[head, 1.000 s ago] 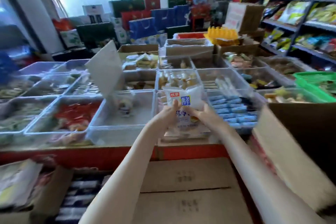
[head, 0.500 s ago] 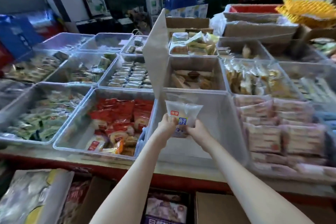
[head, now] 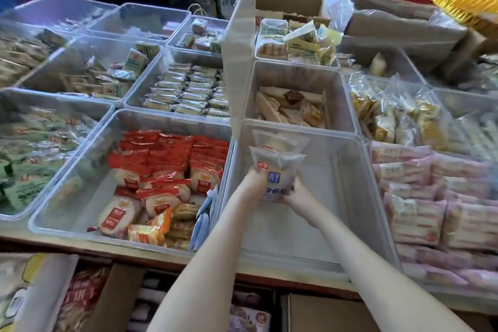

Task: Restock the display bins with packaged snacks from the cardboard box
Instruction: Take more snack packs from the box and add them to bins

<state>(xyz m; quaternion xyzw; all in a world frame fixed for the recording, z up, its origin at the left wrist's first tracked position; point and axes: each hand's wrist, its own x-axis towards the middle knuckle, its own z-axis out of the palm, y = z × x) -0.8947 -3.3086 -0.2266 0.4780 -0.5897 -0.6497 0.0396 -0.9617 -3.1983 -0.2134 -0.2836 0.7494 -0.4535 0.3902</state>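
Observation:
A white snack packet (head: 277, 170) with a red label and blue characters is held upright between both hands over a clear plastic display bin (head: 347, 186). My left hand (head: 254, 179) grips its left edge and my right hand (head: 295, 193) grips its lower right corner. Behind it, a second similar white packet (head: 279, 139) leans against the bin's far wall. The rest of the bin floor looks bare. A cardboard box (head: 320, 314) lies below the table edge, mostly hidden by my arms.
Clear bins surround the one in use: red-wrapped snacks (head: 167, 170) to the left, pink packets (head: 431, 197) to the right, brown pastries (head: 291, 108) behind. A white lid (head: 239, 62) stands upright between bins. Open boxes of stock (head: 83, 302) sit under the table at lower left.
The view has swung left and down, closer to the bins. Both hands have carried the white packet from the bin on the right to over the nearly bare middle bin.

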